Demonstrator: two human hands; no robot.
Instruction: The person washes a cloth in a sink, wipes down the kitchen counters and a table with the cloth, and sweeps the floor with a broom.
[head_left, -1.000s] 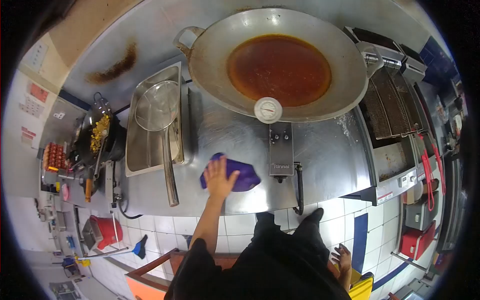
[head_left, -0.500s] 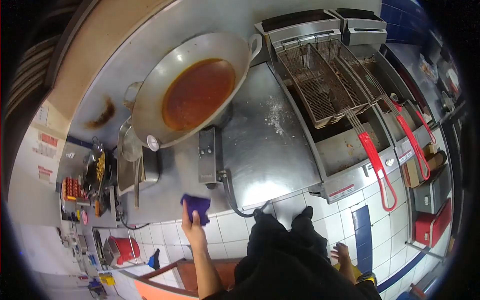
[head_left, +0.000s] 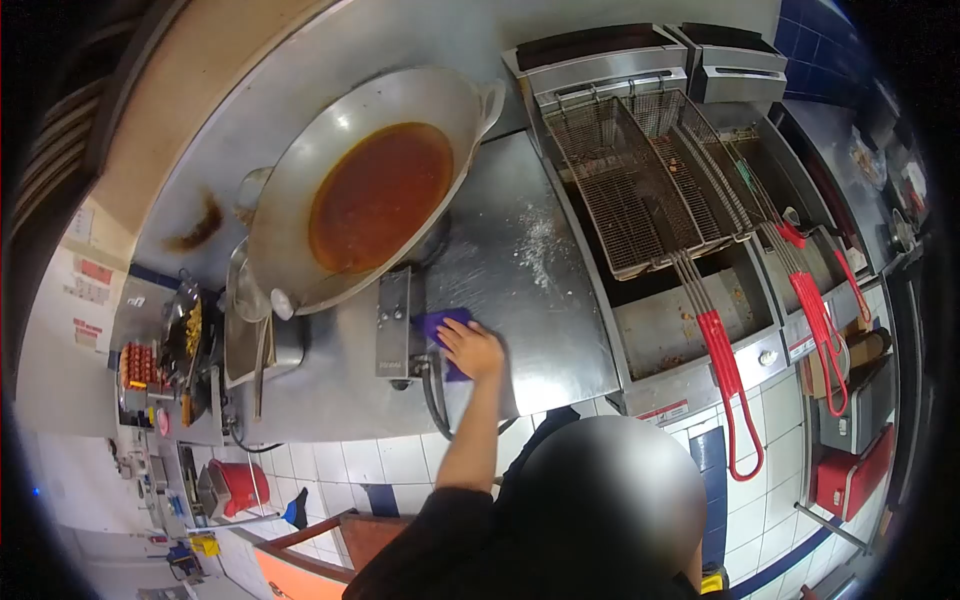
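Cloth, deep purple and soft-looking [head_left: 430, 326], is lying on the silver steel countertop [head_left: 560, 350], partly covered, edges showing past the fingers. It is sitting directly beneath the left hand [head_left: 472, 349], which is pressing palm-down, fingers extended and slightly spread. Cloth is resting just right of the grey rectangular metal box [head_left: 393, 325]. Right hand isn't showing; cannot tell its state.

The left hand [head_left: 474, 350] is no longer holding the purple cloth [head_left: 436, 321] left of the control box [head_left: 393, 325]; it is now pressing it onto the counter [head_left: 545, 360], to the box's right.
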